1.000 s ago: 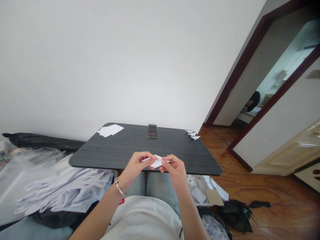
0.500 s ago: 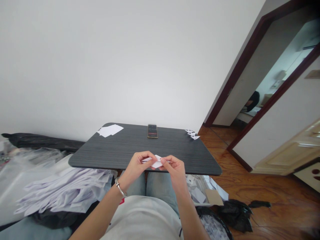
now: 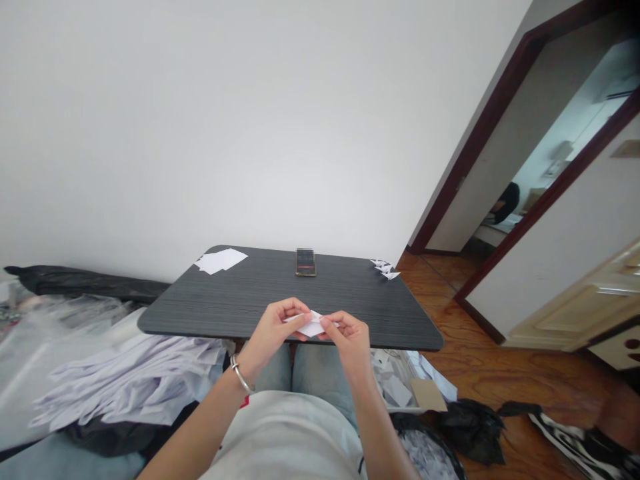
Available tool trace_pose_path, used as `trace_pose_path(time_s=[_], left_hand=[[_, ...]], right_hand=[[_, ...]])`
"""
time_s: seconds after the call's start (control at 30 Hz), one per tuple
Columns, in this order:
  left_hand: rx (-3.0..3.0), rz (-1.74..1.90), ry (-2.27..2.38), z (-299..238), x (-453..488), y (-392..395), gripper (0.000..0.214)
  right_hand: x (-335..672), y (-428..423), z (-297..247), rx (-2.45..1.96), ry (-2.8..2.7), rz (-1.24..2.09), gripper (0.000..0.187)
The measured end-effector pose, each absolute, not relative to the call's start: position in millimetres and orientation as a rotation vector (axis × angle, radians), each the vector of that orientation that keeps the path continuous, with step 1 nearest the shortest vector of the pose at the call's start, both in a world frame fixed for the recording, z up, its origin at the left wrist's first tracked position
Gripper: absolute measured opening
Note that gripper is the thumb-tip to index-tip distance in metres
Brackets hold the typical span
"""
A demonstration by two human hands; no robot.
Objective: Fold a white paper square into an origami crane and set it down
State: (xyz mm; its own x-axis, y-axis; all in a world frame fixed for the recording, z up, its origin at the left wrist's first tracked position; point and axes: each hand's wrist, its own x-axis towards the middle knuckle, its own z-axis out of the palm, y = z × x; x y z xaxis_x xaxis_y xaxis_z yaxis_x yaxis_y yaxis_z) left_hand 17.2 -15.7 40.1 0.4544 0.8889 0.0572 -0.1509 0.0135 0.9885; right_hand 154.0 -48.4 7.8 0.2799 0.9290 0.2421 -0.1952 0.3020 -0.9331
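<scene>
Folded white paper [image 3: 313, 325] held over the near edge of a dark wood-grain tabletop [image 3: 260, 290], pinched between the fingers of the left hand [image 3: 275, 330] and the right hand [image 3: 350, 343]. Thumbs and fingertips of both hands are closed on it; the exact fold is hard to make out at this size. A metal bangle [image 3: 241, 375] circles the left wrist. Along the far side of the tabletop lie loose paper sheets [image 3: 220, 261] at left, a smartphone [image 3: 305, 262] at centre and small folded paper pieces [image 3: 385, 269] at right.
</scene>
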Motion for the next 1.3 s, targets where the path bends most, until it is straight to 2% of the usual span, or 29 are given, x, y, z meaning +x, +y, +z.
trace_pose_path(time_s=[0.7, 0.87, 1.03, 1.3], left_hand=[[1.127, 0.842, 0.68, 35.9, 17.2, -10.8, 0.022], [1.196, 0.912, 0.715, 35.6, 19.1, -12.5, 0.024], [1.261, 1.026, 0.74, 34.8, 18.9, -12.9, 0.022], [1.319, 1.077, 0.772, 33.3, 18.2, -12.3, 0.018]], right_hand=[[151.4, -48.4, 3.9, -0.98, -1.004, 0.88, 0.011], [150.7, -48.5, 3.3, -0.972, -1.006, 0.905, 0.011], [151.9, -48.4, 4.4, -0.889, -0.974, 0.993, 0.02], [157.5, -45.5, 2.5, -0.882, -0.93, 1.019, 0.014]])
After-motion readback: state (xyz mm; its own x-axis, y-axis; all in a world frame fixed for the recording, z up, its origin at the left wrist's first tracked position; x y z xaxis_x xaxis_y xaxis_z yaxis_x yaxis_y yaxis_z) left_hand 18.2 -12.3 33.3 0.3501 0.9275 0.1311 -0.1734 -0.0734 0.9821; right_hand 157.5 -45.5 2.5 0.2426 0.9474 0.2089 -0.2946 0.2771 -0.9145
